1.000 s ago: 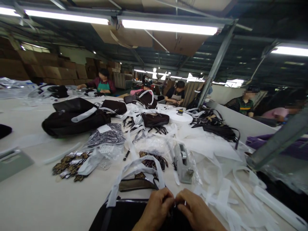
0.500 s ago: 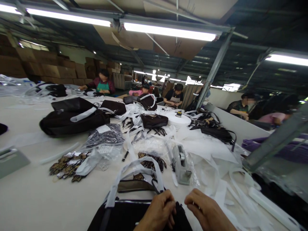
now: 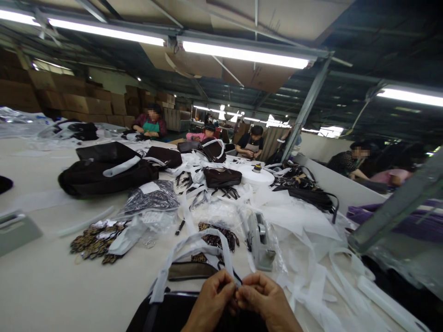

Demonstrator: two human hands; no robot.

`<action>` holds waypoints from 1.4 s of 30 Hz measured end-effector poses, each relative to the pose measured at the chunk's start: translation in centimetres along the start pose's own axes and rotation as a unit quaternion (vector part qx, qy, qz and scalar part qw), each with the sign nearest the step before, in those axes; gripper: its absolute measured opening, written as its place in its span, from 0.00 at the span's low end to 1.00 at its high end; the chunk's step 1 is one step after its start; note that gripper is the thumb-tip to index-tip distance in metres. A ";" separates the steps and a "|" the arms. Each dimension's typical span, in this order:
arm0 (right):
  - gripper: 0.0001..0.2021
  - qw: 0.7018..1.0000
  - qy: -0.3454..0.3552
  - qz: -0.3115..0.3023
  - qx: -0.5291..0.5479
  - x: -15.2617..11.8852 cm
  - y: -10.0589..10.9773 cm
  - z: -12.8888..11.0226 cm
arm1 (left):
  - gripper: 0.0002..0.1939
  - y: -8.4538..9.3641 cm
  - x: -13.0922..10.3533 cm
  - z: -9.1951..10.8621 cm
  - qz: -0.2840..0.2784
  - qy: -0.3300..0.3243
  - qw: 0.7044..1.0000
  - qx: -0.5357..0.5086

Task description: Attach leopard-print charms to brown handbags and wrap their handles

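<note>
A black handbag with a zip along its top lies in front of me at the bottom of the head view. Its handles stand up, and the front handle is wrapped in white material. My left hand pinches at the lower right end of this handle. Fingertips of my right hand are closed right beside it, touching or nearly touching the left; what they pinch is hidden. Behind the bag lie leopard-print pieces and a grey tape dispenser.
White strips are strewn to the right. A leopard-print pile and a plastic bag of dark items lie left. More dark bags stand farther back. Several people work beyond, and a slanted metal post rises at right.
My right hand has moved left and met my left hand at the handle's end. The left hand has shifted slightly left. The view has tilted a little.
</note>
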State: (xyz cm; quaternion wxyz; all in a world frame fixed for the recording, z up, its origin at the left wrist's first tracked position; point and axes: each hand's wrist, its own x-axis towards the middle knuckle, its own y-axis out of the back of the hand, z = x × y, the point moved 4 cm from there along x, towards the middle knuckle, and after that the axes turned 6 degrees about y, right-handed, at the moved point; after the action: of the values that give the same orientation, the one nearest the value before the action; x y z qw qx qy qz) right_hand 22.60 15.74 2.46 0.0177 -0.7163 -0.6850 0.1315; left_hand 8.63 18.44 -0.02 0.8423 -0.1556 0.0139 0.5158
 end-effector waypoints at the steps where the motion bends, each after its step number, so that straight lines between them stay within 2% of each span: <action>1: 0.18 1.000 -0.006 0.001 -0.011 -0.1 0.1 0.0 | 0.18 0.0 -0.3 0.2 0.000 0.000 1.000 0.017; 4: 0.14 0.996 0.003 0.015 -0.086 -0.2 0.6 -0.4 | 0.15 -0.1 -1.0 0.4 0.007 -0.015 0.997 0.072; 8: 0.11 0.977 0.044 0.030 -0.205 -0.1 0.9 -0.5 | 0.12 -0.3 -1.2 0.4 0.038 -0.076 0.979 0.183; 12: 0.11 0.963 0.062 0.022 -0.260 0.1 0.8 0.2 | 0.11 -0.2 -1.1 0.2 0.055 -0.108 0.964 0.236; 24: 0.14 0.969 0.078 0.032 -0.232 0.1 0.5 1.1 | 0.14 -0.3 -1.3 0.3 0.068 -0.092 0.974 0.196; 30: 0.17 0.977 0.065 0.045 -0.199 0.1 0.7 1.5 | 0.14 -0.4 -1.2 0.2 0.060 -0.055 0.987 0.135; 38: 0.20 0.985 0.061 0.072 -0.144 0.1 0.5 1.7 | 0.16 -0.5 -1.2 -0.5 0.049 -0.055 0.994 0.083; 42: 0.19 0.986 0.059 0.066 -0.144 0.1 0.3 1.7 | 0.16 -0.4 -1.2 -0.3 0.051 -0.056 0.993 0.087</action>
State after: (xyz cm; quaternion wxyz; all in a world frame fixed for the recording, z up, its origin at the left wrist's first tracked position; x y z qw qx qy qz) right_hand 22.57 15.50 0.69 -0.0543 -0.7612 -0.6461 -0.0103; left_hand 8.49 17.13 -0.01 0.8249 -0.0521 0.0195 0.5626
